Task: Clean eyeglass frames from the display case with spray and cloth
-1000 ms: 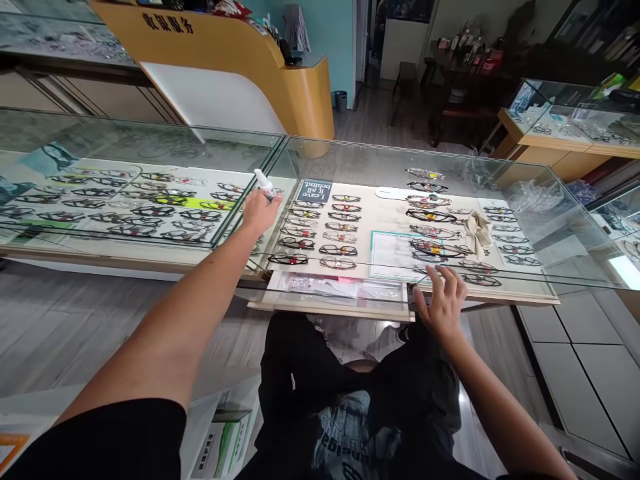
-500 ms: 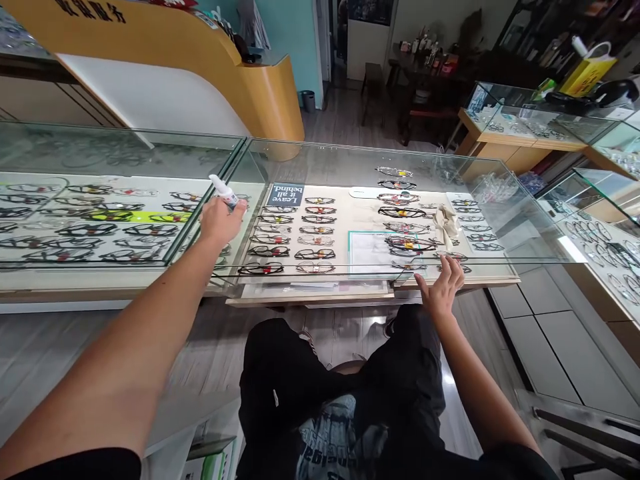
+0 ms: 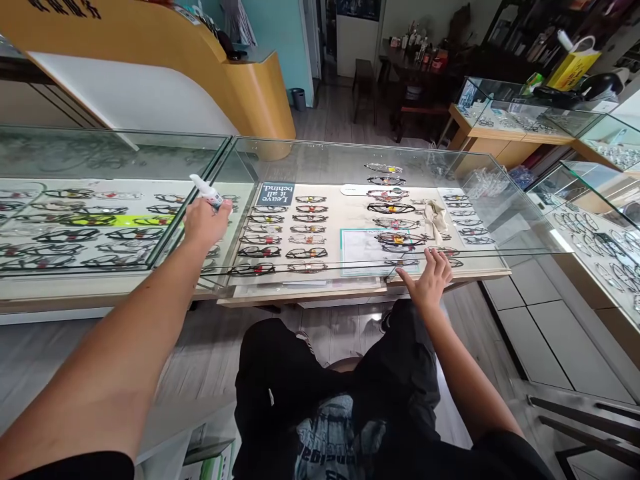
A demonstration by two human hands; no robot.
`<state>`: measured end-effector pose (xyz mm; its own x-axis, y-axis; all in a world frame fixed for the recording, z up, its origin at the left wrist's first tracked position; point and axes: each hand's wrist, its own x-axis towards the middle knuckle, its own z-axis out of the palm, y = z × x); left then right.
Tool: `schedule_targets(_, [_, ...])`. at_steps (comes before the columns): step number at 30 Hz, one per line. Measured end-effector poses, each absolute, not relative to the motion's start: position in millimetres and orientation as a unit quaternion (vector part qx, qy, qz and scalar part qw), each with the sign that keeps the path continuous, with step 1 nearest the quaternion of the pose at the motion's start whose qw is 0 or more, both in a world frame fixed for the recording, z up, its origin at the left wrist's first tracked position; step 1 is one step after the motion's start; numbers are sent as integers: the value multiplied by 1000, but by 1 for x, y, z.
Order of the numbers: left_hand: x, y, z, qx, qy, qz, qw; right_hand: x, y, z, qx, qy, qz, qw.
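One small white bottle point(image 3: 207, 192) sits gripped in the left hand point(image 3: 204, 223), over where two glass cases point(image 3: 350, 145) meet.
The right hand point(image 3: 429, 288) has its fingers spread and slightly bent at the right case's near edge; I can't tell whether they touch it. Inside that case I count one dark blue card point(image 3: 276, 194), two columns of glasses point(image 3: 307, 253), six pairs left and seven right, and one beige cloth point(image 3: 435, 220) farther right.

A dark card point(image 3: 276, 194) reads (upside down to us) "Leave it all behind."
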<state>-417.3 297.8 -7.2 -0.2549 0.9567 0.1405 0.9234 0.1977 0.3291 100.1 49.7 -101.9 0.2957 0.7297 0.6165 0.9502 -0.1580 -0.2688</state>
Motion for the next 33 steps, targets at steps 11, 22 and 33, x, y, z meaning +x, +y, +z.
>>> schedule_targets(11, [-416, 295, -5, 614, 770, 169, 52, 91, 61, -109, -748, -528, -195, 351])
schedule_targets(22, [-413, 292, -2, 610, 771, 173, 57, 83, 68, -101, -770, -507, -180, 344])
schedule_targets(33, [-415, 296, -5, 615, 768, 171, 45, 88, 64, -29, -685, -671, -120, 256])
